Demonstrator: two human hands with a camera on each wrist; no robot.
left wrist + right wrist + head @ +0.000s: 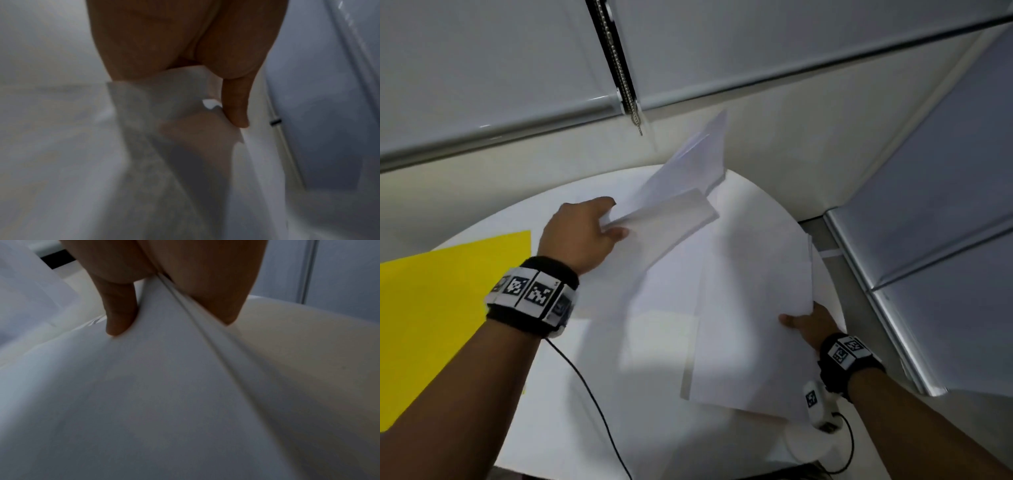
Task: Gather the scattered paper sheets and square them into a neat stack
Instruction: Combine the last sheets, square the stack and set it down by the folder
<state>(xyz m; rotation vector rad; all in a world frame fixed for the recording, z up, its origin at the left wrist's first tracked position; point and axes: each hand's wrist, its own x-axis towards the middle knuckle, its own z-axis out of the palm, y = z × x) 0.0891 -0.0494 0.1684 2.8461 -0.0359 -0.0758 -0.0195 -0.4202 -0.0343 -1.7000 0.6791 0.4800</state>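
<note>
A round white table (pixel 571 394) stands by grey roller blinds (pixel 482 68) with a bead chain (pixel 619 68).

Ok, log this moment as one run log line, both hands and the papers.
left hand: grips lifted white paper sheets | right hand: pinches larger white paper bundle | round white table | stack: not squared

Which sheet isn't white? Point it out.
The yellow sheet, lying flat at the table's left edge beside the left hand. Neither hand touches it; the sheets gripped by the left hand and by the right hand are white.
</note>
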